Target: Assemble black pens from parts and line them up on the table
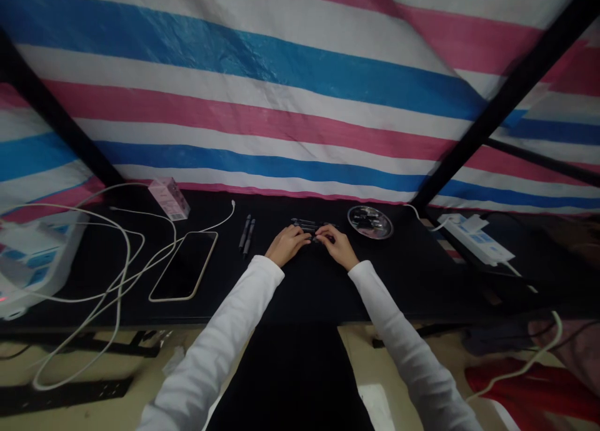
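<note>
My left hand (287,243) and my right hand (336,245) meet at the middle of the black table (319,293), fingers curled over a small dark pen part (315,236). Several black pens (304,225) lie just beyond my fingertips, partly hidden by them. To the left of my left hand, two dark pens (246,235) lie side by side. A round metal dish (370,222) holding small dark pieces sits just beyond my right hand.
A dark-screened smartphone (184,266) lies on the left among tangled white cables (126,256), next to a pink box (169,198). A white power strip (475,238) sits at the right. A striped tarpaulin (262,112) hangs behind the table.
</note>
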Action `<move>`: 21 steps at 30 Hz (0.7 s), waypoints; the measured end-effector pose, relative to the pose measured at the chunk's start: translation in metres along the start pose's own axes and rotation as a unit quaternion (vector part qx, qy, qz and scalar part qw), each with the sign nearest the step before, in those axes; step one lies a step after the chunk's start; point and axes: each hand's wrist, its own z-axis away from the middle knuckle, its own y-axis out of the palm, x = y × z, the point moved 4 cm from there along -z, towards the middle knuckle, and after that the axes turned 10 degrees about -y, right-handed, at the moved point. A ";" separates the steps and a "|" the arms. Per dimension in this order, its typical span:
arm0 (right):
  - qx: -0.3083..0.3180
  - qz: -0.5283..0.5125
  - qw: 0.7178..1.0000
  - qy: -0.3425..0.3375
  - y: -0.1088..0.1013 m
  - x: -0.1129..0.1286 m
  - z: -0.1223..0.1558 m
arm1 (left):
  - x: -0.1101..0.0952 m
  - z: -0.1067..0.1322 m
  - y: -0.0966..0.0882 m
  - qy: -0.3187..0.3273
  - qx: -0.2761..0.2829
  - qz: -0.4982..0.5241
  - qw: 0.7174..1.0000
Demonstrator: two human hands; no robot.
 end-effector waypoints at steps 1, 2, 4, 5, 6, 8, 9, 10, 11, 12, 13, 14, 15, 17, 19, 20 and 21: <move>0.010 -0.014 1.000 0.012 0.001 -0.001 0.000 | 0.000 0.000 0.000 -0.001 0.002 -0.007 1.000; 0.025 -0.017 0.999 0.019 0.003 -0.002 0.001 | 0.000 0.000 0.000 -0.002 0.005 -0.011 1.000; 0.049 0.016 0.999 0.013 0.002 0.000 0.001 | 0.001 0.000 0.000 -0.008 0.003 -0.012 1.000; 0.054 0.050 0.997 0.001 0.001 0.001 0.001 | 0.002 -0.001 0.000 -0.014 -0.004 -0.012 1.000; 0.054 0.088 0.995 -0.012 -0.002 0.003 0.000 | 0.003 -0.001 0.000 -0.022 -0.012 -0.012 1.000; 0.040 0.157 0.986 -0.037 -0.009 0.006 -0.001 | 0.005 -0.001 0.000 -0.037 -0.026 -0.018 0.999; 0.031 0.180 0.982 -0.047 -0.012 0.007 -0.001 | 0.006 -0.001 0.001 -0.041 -0.029 -0.021 0.999; 0.026 0.194 0.979 -0.055 -0.014 0.007 -0.001 | 0.007 -0.001 0.001 -0.043 -0.029 -0.023 0.998; 0.023 0.201 0.977 -0.062 -0.016 0.007 -0.001 | 0.007 -0.002 0.001 -0.043 -0.028 -0.023 0.998; 0.023 0.203 0.977 -0.067 -0.017 0.007 -0.001 | 0.007 -0.002 0.000 -0.043 -0.027 -0.022 0.998; 0.025 0.203 0.976 -0.070 -0.017 0.006 -0.001 | 0.007 -0.002 0.000 -0.043 -0.027 -0.021 0.998; 0.029 0.203 0.976 -0.071 -0.017 0.006 -0.001 | 0.007 -0.002 -0.001 -0.042 -0.027 -0.019 0.999; 0.032 0.204 0.976 -0.068 -0.017 0.005 -0.001 | 0.006 -0.002 -0.001 -0.039 -0.026 -0.017 0.999; 0.045 0.210 0.975 -0.056 -0.015 0.003 -0.001 | 0.005 -0.002 -0.002 -0.032 -0.021 -0.014 0.999; 0.063 0.216 0.974 -0.041 -0.014 0.001 0.000 | 0.003 -0.002 -0.001 -0.024 -0.013 -0.011 1.000; 0.068 0.218 0.973 -0.035 -0.014 0.000 0.000 | 0.002 -0.002 -0.001 -0.021 -0.009 -0.009 1.000; 0.067 0.219 0.973 -0.032 -0.014 0.000 0.000 | 0.002 -0.002 0.000 -0.020 -0.006 -0.006 1.000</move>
